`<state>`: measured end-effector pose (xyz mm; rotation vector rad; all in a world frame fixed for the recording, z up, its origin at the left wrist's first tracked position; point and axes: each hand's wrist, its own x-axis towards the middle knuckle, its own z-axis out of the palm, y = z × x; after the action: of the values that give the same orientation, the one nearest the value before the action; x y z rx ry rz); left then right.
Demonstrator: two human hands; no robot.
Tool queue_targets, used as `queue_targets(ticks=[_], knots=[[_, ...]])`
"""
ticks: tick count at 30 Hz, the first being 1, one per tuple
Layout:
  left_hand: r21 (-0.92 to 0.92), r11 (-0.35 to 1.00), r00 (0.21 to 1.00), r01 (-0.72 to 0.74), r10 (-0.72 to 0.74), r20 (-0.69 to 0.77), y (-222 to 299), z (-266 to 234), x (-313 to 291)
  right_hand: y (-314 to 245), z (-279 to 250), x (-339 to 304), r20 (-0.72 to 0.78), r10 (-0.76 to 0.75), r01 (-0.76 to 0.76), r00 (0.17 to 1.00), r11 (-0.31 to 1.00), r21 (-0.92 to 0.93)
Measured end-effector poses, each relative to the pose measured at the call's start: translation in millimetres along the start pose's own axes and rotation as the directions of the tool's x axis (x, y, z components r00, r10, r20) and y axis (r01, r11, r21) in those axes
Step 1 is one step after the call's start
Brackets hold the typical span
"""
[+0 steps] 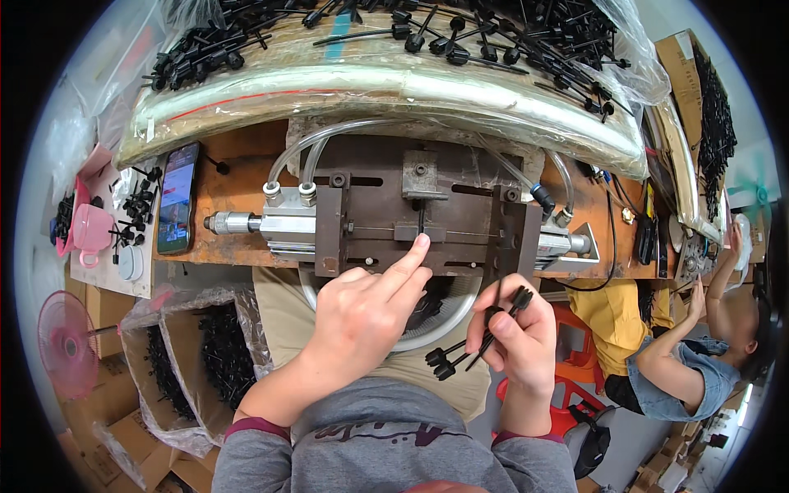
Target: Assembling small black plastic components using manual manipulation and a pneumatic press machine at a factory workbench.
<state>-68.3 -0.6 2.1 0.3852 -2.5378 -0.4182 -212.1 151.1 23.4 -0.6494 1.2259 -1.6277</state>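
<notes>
My left hand [370,304] reaches over the front of a dark metal fixture [333,222]. Its index finger is stretched out, the tip at the small block [407,233] in the fixture's middle, against the lower end of a thin black stem [422,215]. No object shows in that hand; its thumb is hidden. To the right, in front of the fixture, my right hand [526,333] is closed round several black plastic stemmed parts [444,361], whose ribbed heads poke out on both sides of the fingers. A white basket [448,333] sits below the fixture, with black parts in it.
Pneumatic cylinders [288,228] with clear hoses flank the fixture. A padded ledge [378,92] heaped with black parts runs behind it. A phone [178,197] lies at left, near a pink cup [90,230]. Lined boxes [185,353] stand lower left. Another person [686,366] works at right.
</notes>
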Motion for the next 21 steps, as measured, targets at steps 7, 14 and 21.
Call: queue_targets(ticks=[7, 14, 21], knots=[[-0.166, 0.986, 0.999, 0.021, -0.025, -0.023, -3.0, -5.2, -0.6, 0.8, 10.9, -1.1, -0.141, 0.078, -0.085, 0.987, 0.995, -0.045], [-0.449, 0.892, 0.998, -0.045, 0.02, -0.061, 12.0, -17.7, -3.3, 15.1, 14.9, -3.9, -0.035, 0.076, -0.083, 0.997, 0.952, -0.294], [-0.306, 0.951, 0.99, -0.05, 0.006, -0.142, 4.6, -12.9, -7.7, -2.8, 8.6, -2.2, -0.085, 0.081, -0.091, 0.993, 0.988, -0.127]])
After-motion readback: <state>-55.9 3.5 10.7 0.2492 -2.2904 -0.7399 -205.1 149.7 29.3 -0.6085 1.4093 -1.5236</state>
